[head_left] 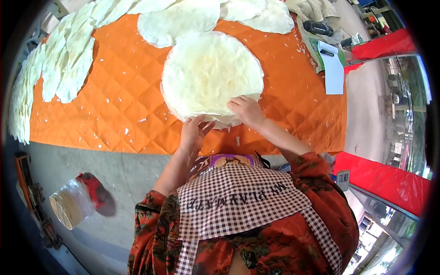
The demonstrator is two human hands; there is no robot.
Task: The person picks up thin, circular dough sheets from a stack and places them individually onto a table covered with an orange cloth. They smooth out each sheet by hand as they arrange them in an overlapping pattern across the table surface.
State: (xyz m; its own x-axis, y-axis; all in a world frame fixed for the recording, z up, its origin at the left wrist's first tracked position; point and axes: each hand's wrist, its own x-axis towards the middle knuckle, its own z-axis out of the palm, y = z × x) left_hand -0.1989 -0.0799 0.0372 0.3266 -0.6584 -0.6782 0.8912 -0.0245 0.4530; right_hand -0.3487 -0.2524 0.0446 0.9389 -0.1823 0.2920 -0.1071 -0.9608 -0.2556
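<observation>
A pile of large, thin, round pale flatbreads [211, 68] lies in front of me, with light brown patches on the top one. Along its near side the edge is lifted and uneven, and lower layers show beneath. My left hand [195, 132] grips that near edge, its thumb and fingers bent around it. Further right, my right hand [247, 111] rests on the lower right part of the top flatbread, its curled fingers closed on the sheet. The right fingertips are partly hidden.
An orange quilted cloth [123, 91] with scattered crumbs covers the table. More flatbreads [68, 64] overlap along the left and far edges. At the right lie a notepad [333, 75] with a pen, and a dark bottle-like object [318, 28]. A wrapped round stack [68, 206] stands lower left.
</observation>
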